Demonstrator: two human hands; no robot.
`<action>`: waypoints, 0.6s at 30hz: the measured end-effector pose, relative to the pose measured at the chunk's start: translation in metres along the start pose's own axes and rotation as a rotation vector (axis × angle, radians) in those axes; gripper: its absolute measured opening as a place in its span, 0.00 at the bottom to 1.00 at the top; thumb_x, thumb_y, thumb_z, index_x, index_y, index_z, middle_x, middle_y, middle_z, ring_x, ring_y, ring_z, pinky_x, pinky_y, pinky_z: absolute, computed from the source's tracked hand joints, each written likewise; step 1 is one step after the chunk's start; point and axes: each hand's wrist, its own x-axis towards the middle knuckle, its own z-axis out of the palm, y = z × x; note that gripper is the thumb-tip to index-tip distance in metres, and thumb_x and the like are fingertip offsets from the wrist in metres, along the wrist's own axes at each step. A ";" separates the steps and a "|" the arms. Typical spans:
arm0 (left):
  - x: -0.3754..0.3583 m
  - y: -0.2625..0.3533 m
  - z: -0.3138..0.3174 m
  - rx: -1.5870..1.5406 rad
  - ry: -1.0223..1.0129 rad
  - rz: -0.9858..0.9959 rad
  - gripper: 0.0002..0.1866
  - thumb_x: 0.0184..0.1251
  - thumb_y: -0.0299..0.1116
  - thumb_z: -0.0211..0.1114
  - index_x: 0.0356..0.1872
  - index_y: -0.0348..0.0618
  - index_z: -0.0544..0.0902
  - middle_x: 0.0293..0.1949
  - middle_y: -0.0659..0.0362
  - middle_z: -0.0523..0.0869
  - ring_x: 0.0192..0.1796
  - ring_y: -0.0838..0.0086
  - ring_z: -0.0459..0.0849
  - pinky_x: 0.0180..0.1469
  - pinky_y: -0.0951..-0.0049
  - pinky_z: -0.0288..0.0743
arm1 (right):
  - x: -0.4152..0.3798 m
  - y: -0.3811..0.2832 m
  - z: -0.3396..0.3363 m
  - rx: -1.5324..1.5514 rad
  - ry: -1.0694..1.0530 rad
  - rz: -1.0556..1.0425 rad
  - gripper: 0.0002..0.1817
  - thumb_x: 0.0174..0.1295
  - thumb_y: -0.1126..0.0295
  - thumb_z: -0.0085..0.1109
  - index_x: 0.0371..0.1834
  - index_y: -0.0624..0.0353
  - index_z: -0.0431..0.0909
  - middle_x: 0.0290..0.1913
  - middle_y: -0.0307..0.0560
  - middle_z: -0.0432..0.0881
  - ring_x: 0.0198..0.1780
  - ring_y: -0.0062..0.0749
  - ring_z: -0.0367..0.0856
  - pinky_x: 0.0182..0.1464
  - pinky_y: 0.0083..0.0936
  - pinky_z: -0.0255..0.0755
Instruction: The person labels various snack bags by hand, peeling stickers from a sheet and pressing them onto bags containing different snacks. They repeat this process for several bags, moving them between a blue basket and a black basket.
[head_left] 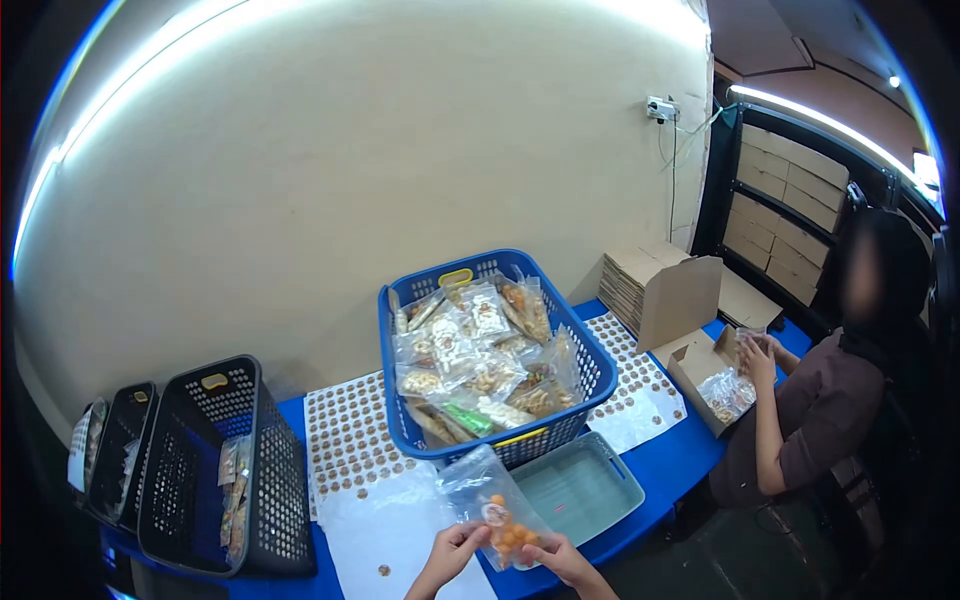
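Both my hands hold a clear plastic bag [478, 482] with round orange snacks in its lower part and a round label on its front. My left hand [455, 556] pinches the left side of the bag near the label. At the lower right corner of the bag, the fingers of my right hand [563, 561] are closed on it. Just beyond the bag stands a shallow grey-green tray [610, 510]. A sheet of round stickers [345, 425] lies to the left, and a mostly peeled backing sheet [370, 535] with a lone sticker is beside my left hand.
A large blue basket [400, 425] full of snack bags stands behind the tray. Dark baskets [280, 500] with some bags are at the left. On the right, a co-worker [820, 430] handles a bag over an open cardboard box [700, 405]. Flattened boxes [625, 290] are stacked by the wall.
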 end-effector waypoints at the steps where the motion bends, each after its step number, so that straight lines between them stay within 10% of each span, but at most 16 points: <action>1: 0.008 0.006 0.008 -0.015 -0.078 -0.036 0.14 0.63 0.35 0.55 0.42 0.32 0.75 0.34 0.58 0.81 0.36 0.77 0.79 0.38 0.79 0.73 | -0.001 -0.004 -0.010 0.022 0.027 -0.013 0.10 0.57 0.68 0.56 0.36 0.64 0.76 0.28 0.38 0.77 0.28 0.18 0.72 0.34 0.16 0.66; 10: 0.069 0.021 0.079 0.037 -0.437 -0.103 0.11 0.60 0.35 0.59 0.35 0.35 0.78 0.29 0.60 0.82 0.33 0.80 0.80 0.36 0.81 0.74 | 0.003 -0.033 -0.078 0.055 0.180 -0.239 0.09 0.59 0.69 0.52 0.33 0.65 0.75 0.26 0.39 0.76 0.29 0.19 0.72 0.33 0.15 0.66; 18: 0.128 0.072 0.061 0.152 0.059 0.416 0.08 0.59 0.29 0.58 0.30 0.32 0.76 0.24 0.56 0.82 0.25 0.78 0.80 0.26 0.83 0.72 | 0.025 -0.048 -0.096 0.000 0.260 -0.266 0.08 0.59 0.72 0.51 0.33 0.66 0.74 0.27 0.42 0.77 0.30 0.19 0.72 0.34 0.16 0.66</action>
